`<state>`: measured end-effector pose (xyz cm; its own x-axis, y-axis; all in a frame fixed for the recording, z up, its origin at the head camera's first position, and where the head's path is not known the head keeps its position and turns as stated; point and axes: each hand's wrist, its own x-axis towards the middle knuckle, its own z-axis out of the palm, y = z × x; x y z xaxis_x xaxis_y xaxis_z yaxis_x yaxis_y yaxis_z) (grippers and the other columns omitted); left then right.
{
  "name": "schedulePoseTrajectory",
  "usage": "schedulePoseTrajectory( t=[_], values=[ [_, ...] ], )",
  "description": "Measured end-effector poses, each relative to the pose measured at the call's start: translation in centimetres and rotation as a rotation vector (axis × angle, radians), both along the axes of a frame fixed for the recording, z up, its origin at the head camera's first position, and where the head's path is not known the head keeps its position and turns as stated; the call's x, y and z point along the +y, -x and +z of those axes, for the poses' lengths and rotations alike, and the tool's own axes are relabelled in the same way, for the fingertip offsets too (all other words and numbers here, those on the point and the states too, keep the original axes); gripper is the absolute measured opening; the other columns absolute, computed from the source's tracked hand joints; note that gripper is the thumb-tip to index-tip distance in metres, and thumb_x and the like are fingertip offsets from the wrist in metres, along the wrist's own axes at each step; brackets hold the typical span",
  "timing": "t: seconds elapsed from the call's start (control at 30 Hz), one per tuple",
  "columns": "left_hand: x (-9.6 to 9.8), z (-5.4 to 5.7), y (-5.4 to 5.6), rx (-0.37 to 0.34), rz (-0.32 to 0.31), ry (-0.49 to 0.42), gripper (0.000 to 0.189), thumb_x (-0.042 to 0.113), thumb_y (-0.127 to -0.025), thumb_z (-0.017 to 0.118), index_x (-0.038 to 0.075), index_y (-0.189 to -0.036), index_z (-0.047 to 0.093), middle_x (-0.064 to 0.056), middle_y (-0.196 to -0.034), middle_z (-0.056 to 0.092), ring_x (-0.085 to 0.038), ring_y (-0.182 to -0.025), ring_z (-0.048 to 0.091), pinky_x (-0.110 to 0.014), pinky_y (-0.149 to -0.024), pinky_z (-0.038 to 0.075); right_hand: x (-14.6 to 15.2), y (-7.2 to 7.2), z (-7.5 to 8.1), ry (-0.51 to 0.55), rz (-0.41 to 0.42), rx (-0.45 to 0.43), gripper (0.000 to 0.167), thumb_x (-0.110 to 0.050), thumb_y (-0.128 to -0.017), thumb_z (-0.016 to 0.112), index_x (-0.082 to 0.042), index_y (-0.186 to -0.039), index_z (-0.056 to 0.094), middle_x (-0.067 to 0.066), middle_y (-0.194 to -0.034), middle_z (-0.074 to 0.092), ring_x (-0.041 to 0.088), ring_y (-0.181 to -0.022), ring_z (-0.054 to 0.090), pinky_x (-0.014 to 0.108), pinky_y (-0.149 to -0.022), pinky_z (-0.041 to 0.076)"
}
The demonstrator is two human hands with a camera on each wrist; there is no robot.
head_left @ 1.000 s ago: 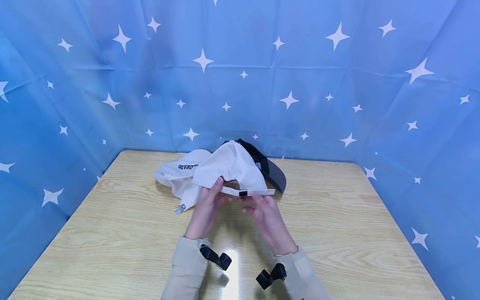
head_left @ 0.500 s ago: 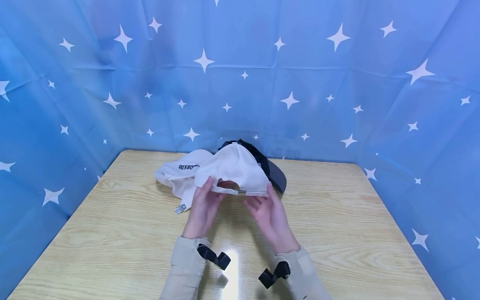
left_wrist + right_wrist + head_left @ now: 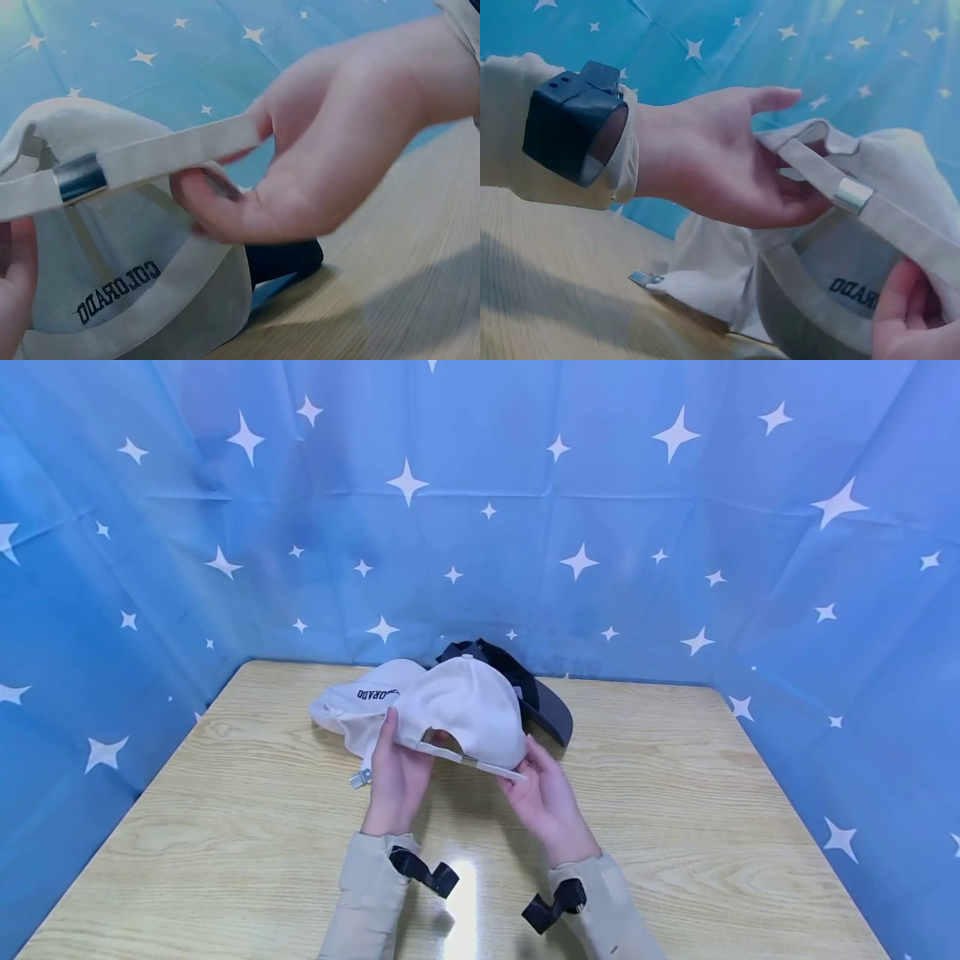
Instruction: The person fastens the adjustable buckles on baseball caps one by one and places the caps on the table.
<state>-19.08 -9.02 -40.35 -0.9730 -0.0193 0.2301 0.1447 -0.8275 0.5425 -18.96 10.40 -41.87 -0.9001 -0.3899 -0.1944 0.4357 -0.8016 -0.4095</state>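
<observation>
A white baseball cap (image 3: 468, 702) is held back-side toward me, its strap opening facing down. My left hand (image 3: 397, 777) grips its left edge, thumb up along the outside and fingers underneath. At the right end of the strap (image 3: 176, 150), my right hand (image 3: 330, 150) pinches the band between thumb and fingers. A metal buckle (image 3: 853, 195) sits mid-strap. Mirrored dark lettering (image 3: 120, 292) shows inside the crown. Behind on the left lies a second white cap (image 3: 348, 706) with dark lettering, partly covered by the held one.
A black cap with a grey brim (image 3: 553, 714) lies behind on the right, partly hidden. The second white cap's strap clasp (image 3: 361, 778) points toward me. A wooden table (image 3: 712, 827) carries everything, with a blue starry curtain (image 3: 480, 510) around its back and sides.
My right hand has moved along the strap to the cap's right edge. The cap has come lower and tilted down to the right, while the left thumb has shifted left and up.
</observation>
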Motion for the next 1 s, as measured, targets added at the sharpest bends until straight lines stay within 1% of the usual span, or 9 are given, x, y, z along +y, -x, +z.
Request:
schedulePoseTrajectory(
  t=[0.1, 0.2, 0.27, 0.37, 0.53, 0.67, 0.77, 0.9, 1.0],
  values=[
    [0.0, -0.1, 0.0, 0.0, -0.014, -0.034, 0.05, 0.04, -0.095, 0.034, 0.012, -0.135, 0.024, -0.005, -0.126, 0.038, -0.019, -0.112, 0.04, -0.035, -0.094, 0.032, 0.0, -0.1, -0.1, -0.021, 0.063, -0.03, 0.036, -0.03, -0.094, 0.043, -0.011, -0.123, 0.034, 0.004, -0.115, 0.051, 0.012, -0.098, 0.052, 0.014, -0.069, 0.043],
    [0.1, 0.0, 0.0, -0.012, -0.031, -0.048, 0.054, 0.041, -0.094, 0.035, 0.013, -0.138, 0.021, -0.006, -0.133, 0.034, -0.02, -0.122, 0.033, -0.034, -0.102, 0.025, 0.0, -0.1, -0.2, -0.031, 0.085, -0.063, 0.024, -0.029, -0.095, 0.041, -0.011, -0.111, 0.041, 0.003, -0.097, 0.057, 0.01, -0.077, 0.054, 0.012, -0.047, 0.032],
    [0.2, 0.0, -0.1, -0.027, -0.039, -0.045, 0.054, 0.042, -0.094, 0.036, 0.014, -0.138, 0.022, -0.006, -0.135, 0.033, -0.02, -0.124, 0.031, -0.034, -0.103, 0.023, 0.0, -0.2, -0.3, -0.048, 0.083, -0.074, 0.02, -0.029, -0.095, 0.041, -0.011, -0.102, 0.044, 0.003, -0.089, 0.059, 0.01, -0.069, 0.054, 0.012, -0.041, 0.028],
    [0.2, 0.2, -0.3, -0.045, -0.043, -0.022, 0.051, 0.042, -0.094, 0.036, 0.015, -0.136, 0.025, -0.005, -0.131, 0.037, -0.019, -0.118, 0.038, -0.032, -0.097, 0.032, -0.1, -0.3, -0.1, -0.074, 0.071, -0.095, 0.017, -0.026, -0.095, 0.041, -0.01, -0.098, 0.047, 0.004, -0.085, 0.062, 0.011, -0.068, 0.057, 0.013, -0.042, 0.031],
    [0.2, 1.0, -0.7, -0.077, -0.027, 0.021, 0.043, 0.042, -0.094, 0.036, 0.013, -0.127, 0.032, -0.003, -0.106, 0.049, -0.015, -0.085, 0.048, -0.026, -0.063, 0.042, -0.2, -0.5, 0.3, -0.091, 0.062, -0.102, 0.017, -0.023, -0.094, 0.044, -0.008, -0.1, 0.048, 0.004, -0.086, 0.065, 0.011, -0.078, 0.061, 0.019, -0.062, 0.047],
    [0.4, 1.4, -0.9, -0.03, -0.009, 0.043, 0.043, 0.039, -0.095, 0.036, 0.013, -0.128, 0.029, -0.003, -0.109, 0.045, -0.015, -0.092, 0.046, -0.028, -0.075, 0.041, -0.2, -0.5, 0.5, -0.098, 0.068, -0.058, 0.015, -0.022, -0.094, 0.043, -0.01, -0.102, 0.048, 0.003, -0.09, 0.064, 0.011, -0.084, 0.06, 0.024, -0.074, 0.048],
    [0.5, 1.5, -1.2, 0.019, -0.03, 0.063, 0.046, 0.041, -0.094, 0.036, 0.017, -0.131, 0.026, -0.002, -0.117, 0.04, -0.014, -0.105, 0.042, -0.031, -0.09, 0.034, -0.1, -0.6, 0.7, -0.136, 0.075, -0.016, 0.013, -0.022, -0.094, 0.044, -0.013, -0.102, 0.048, 0.002, -0.093, 0.063, 0.011, -0.084, 0.059, 0.024, -0.071, 0.048],
    [0.4, 1.7, -2.0, 0.061, -0.072, 0.086, 0.045, 0.046, -0.09, 0.041, 0.02, -0.126, 0.03, 0.002, -0.115, 0.041, -0.011, -0.103, 0.042, -0.03, -0.091, 0.034, 0.0, -0.7, 1.0, -0.186, 0.092, 0.017, 0.014, -0.024, -0.093, 0.047, -0.016, -0.105, 0.049, 0.0, -0.095, 0.06, 0.01, -0.083, 0.057, 0.022, -0.064, 0.046],
    [0.4, 2.0, -2.5, 0.09, -0.078, 0.102, 0.043, 0.046, -0.089, 0.045, 0.02, -0.12, 0.033, 0.003, -0.111, 0.044, -0.01, -0.101, 0.044, -0.03, -0.09, 0.034, 0.2, -1.0, 1.5, -0.254, 0.093, 0.062, 0.025, -0.023, -0.094, 0.046, -0.02, -0.118, 0.047, -0.002, -0.101, 0.058, 0.008, -0.086, 0.055, 0.02, -0.065, 0.046]
  ],
)
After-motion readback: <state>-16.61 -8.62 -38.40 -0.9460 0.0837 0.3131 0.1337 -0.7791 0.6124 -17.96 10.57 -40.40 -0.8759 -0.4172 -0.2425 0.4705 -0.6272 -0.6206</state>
